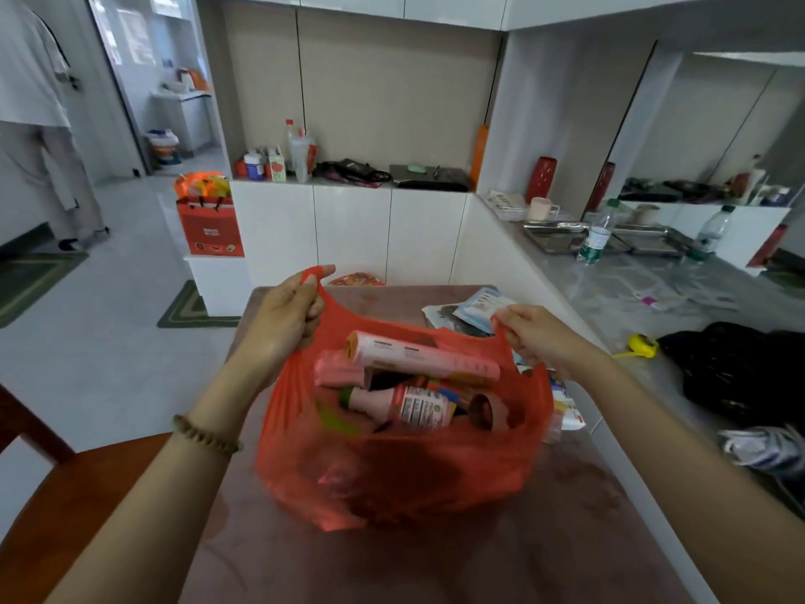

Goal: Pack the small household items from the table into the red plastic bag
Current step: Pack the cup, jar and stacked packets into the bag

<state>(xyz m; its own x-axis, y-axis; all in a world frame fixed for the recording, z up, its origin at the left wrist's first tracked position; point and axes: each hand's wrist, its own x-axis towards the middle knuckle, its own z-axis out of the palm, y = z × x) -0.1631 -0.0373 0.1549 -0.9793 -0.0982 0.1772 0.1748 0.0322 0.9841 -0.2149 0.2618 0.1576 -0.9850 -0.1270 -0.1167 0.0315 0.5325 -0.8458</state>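
The red plastic bag (pixel 392 468) stands open on the brown table (pixel 414 568). My left hand (pixel 283 320) grips its left handle and my right hand (pixel 540 333) pinches its right handle, both held up and apart. Inside lie a long pink roll (pixel 427 357), a shorter pink roll (pixel 337 372), a labelled bottle (pixel 409 407) on its side and a brown cup-like item (pixel 488 411). Flat packets (pixel 475 307) lie on the table behind the bag, and another packet (pixel 566 407) shows at the bag's right side.
A grey counter (pixel 631 298) runs along the right with water bottles (pixel 594 237), metal trays, a yellow tape measure (pixel 642 345) and a black bag (pixel 740 368). A wooden chair (pixel 52 494) stands at the lower left. A red gift bag (pixel 209 224) sits farther back.
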